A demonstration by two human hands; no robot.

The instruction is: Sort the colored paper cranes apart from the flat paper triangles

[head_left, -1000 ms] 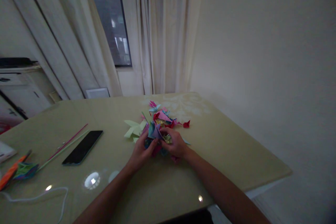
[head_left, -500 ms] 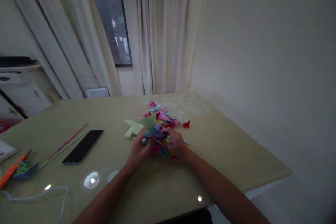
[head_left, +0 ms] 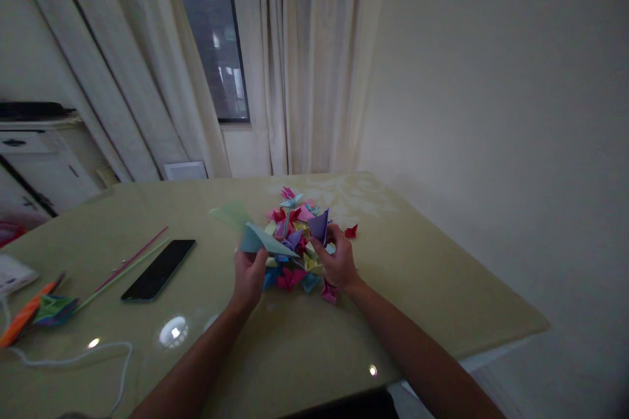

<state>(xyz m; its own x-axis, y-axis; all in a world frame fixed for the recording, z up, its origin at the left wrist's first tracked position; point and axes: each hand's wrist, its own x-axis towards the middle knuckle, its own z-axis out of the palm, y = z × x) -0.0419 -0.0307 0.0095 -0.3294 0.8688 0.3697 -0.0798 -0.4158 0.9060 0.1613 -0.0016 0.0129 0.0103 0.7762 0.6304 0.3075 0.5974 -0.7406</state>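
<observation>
My left hand [head_left: 249, 277] pinches a light blue origami piece [head_left: 265, 239] by its left part, a long point reaching right over the pile. A blurred pale green folded paper [head_left: 232, 216] sticks out just behind it; whether the same fingers hold it I cannot tell. Between the thumb and fingers of my right hand [head_left: 339, 263] stands a purple origami piece [head_left: 319, 226]. Under and between both hands lies a heap of small folded papers, among them a magenta piece [head_left: 289, 278], a yellow piece [head_left: 311, 263] and a blue piece [head_left: 310, 283].
A red folded piece [head_left: 350, 232] lies right of the heap. On the left are a black phone [head_left: 158, 270], a pink stick [head_left: 132, 258], a green stick [head_left: 122, 273], an orange item [head_left: 27, 315] and a white cable [head_left: 73, 361]. A wall [head_left: 491, 111] borders the table's right side.
My hands have moved apart, the left one leftward with the light blue piece, the right one slightly right with the purple piece. The pale green paper has shifted left and up.
</observation>
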